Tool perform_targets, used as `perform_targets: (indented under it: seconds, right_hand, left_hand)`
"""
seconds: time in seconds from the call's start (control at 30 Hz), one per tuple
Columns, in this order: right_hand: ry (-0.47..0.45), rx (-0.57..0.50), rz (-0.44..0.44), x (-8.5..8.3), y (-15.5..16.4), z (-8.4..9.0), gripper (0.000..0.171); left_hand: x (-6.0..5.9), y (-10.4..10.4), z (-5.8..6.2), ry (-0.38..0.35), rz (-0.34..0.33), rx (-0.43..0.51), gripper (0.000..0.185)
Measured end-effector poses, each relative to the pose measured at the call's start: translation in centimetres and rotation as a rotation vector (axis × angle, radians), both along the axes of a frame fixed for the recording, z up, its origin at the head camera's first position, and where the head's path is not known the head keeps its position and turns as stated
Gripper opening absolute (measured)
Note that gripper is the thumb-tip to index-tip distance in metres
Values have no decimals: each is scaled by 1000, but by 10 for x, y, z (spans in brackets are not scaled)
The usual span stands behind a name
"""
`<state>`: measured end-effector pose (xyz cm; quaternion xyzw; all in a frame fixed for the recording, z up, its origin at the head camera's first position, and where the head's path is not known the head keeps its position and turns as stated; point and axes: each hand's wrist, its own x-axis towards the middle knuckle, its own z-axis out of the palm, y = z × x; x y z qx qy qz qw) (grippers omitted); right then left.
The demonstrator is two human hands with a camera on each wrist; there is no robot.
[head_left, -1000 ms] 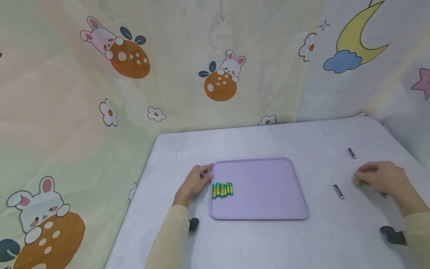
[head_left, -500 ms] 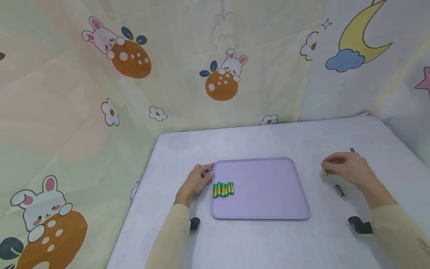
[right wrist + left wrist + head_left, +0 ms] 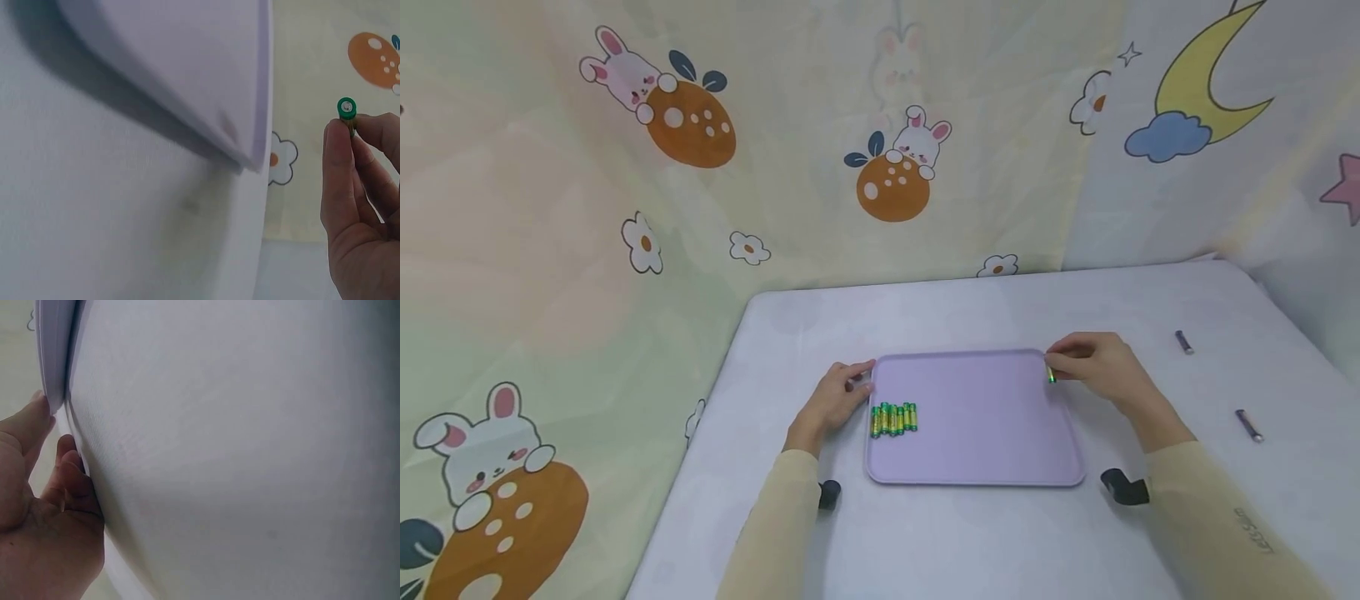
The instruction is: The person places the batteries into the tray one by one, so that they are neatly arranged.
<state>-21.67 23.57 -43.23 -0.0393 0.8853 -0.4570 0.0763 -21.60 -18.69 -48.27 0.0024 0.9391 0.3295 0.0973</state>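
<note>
A lilac tray (image 3: pixel 985 442) lies on the white-covered table, with a row of several green-and-yellow batteries (image 3: pixel 894 419) side by side near its left rim. My left hand (image 3: pixel 831 404) rests at the tray's left edge; its thumb and a finger touch the rim, and in the left wrist view the other fingers bend loosely. Over the tray's far right corner, my right hand (image 3: pixel 1097 365) pinches one more green battery (image 3: pixel 1051 374) between thumb and fingers. The right wrist view shows that battery's end (image 3: pixel 347 107) facing the camera, apart from the tray.
Two dark batteries, a farther one (image 3: pixel 1183 342) and a nearer one (image 3: pixel 1249 425), lie on the table to the right. The right forearm covers the spot where another dark battery lay. A printed fabric wall (image 3: pixel 812 183) stands behind the table.
My right hand has carried the green battery leftward from the right side of the table to the tray's far right corner. My left hand has stayed at the rim.
</note>
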Motion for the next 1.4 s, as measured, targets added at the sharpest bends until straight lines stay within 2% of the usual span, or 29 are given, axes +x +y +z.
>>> perform_targets:
  seconds: [0.23, 0.47, 0.7, 0.97, 1.2, 1.4]
  right_hand:
    - [5, -87, 74, -6, -38, -6, 28]
    - [36, -58, 131, -14, -81, -16, 21]
    - [-7, -95, 177, -15, -116, -20, 20]
    - [-33, 54, 201, -7, -151, -28, 13]
    - [-78, 39, 180, 1, -168, -38, 9]
    - [-76, 18, 163, 4, -177, -41, 10]
  left_hand:
    - [-2, 0, 2, -3, -14, -17, 49]
    - [-3, -3, 0, -7, -2, -16, 49]
    - [-2, -2, 2, -7, -14, -2, 49]
    - [-2, -1, 3, -16, -9, -2, 49]
    - [-1, -2, 3, -12, -11, 1, 49]
    - [-1, -1, 3, -11, -23, 4, 48]
